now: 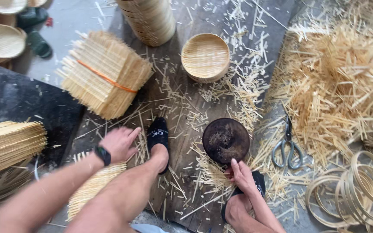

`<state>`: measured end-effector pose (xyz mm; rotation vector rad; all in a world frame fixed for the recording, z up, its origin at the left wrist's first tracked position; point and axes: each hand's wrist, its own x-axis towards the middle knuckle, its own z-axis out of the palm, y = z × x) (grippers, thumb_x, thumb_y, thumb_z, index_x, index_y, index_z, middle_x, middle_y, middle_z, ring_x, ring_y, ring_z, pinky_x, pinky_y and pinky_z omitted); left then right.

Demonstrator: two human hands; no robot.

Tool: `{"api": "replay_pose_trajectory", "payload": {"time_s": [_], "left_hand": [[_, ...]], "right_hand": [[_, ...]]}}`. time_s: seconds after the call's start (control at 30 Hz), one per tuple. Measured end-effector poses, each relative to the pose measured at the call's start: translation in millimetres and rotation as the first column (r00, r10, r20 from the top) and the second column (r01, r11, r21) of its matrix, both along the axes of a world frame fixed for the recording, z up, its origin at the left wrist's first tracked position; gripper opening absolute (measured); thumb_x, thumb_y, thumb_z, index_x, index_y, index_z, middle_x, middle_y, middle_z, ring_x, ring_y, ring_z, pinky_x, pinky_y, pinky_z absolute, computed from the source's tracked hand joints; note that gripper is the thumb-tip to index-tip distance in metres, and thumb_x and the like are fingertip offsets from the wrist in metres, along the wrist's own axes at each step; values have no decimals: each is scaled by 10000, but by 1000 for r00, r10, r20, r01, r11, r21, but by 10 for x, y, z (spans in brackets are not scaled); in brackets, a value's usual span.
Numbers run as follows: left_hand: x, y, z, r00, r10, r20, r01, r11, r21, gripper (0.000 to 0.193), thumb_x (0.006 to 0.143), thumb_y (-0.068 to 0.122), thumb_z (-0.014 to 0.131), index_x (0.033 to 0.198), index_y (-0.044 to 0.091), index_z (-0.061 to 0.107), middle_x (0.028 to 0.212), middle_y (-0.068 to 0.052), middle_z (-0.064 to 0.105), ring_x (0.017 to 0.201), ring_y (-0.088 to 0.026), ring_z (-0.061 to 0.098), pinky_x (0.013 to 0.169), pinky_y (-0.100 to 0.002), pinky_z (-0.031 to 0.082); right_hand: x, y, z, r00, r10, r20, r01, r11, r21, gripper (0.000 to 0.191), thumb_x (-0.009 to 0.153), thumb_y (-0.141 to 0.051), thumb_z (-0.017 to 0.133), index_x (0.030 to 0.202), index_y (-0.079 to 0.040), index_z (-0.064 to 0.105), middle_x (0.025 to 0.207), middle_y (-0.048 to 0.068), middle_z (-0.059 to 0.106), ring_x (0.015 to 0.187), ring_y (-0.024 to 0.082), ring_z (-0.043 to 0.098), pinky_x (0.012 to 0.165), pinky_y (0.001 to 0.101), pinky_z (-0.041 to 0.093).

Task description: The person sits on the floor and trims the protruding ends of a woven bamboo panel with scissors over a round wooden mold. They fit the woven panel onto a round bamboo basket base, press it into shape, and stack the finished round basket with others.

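Note:
My left hand (118,143), with a black watch on the wrist, reaches with spread fingers over bamboo strips on the wooden board, just above a woven bamboo mat (92,186) lying under my forearm. It holds nothing. My right hand (241,174) rests low by my right foot, its fingers touching the near edge of a dark round wooden block (226,140) and the loose bamboo slivers beside it. My left foot in a black slipper (158,137) is planted between the two hands.
A tied bundle of woven bamboo mats (104,74) lies at the upper left. A round bamboo basket (205,57) and a tall stack of baskets (150,19) stand behind. Scissors (287,146), bamboo hoops (359,190) and a big scrap pile (337,82) lie to the right.

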<state>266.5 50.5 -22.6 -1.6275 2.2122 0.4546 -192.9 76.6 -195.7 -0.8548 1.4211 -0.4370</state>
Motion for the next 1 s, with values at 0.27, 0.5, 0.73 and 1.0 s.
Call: {"api": "replay_pose_trajectory", "payload": {"time_s": [0.27, 0.5, 0.73, 1.0], "left_hand": [[-31, 2066, -1010, 819, 570, -68, -558, 761, -331, 526, 799, 352, 695, 1236, 71, 616, 1104, -173, 700, 1058, -374, 655, 890, -488, 539], [477, 2046, -1071, 671, 741, 24, -728, 665, -170, 238, 885, 236, 604, 1058, 117, 715, 1062, -159, 735, 1008, -354, 702, 870, -476, 576], [893, 1564, 742, 613, 732, -298, -753, 426, -501, 290, 906, 56, 622, 1121, 172, 779, 940, -152, 767, 691, -308, 725, 655, -414, 574], [729, 479, 1435, 940, 186, -286, -336, 360, -871, 376, 879, -122, 625, 1221, 6, 715, 1171, -175, 747, 1028, -316, 760, 932, -395, 616]], "right_hand": [[-42, 131, -56, 1000, 3, 15, -2, 995, -104, 347, 1011, -320, 596, 939, 19, 617, 780, 102, 703, 640, 136, 632, 564, 285, 535], [-36, 117, -88, 997, 52, -49, -57, 993, -104, 319, 1027, -286, 566, 1019, 22, 649, 823, 132, 742, 661, 170, 694, 603, 301, 583], [-76, 136, -98, 987, 94, -133, -114, 982, -152, 331, 1042, -277, 568, 1024, 40, 662, 818, 141, 753, 644, 176, 684, 589, 304, 562], [-51, 120, -32, 980, 95, -176, -123, 980, -154, 309, 1033, -273, 586, 1041, 23, 674, 809, 129, 756, 641, 171, 668, 590, 303, 544]]}}
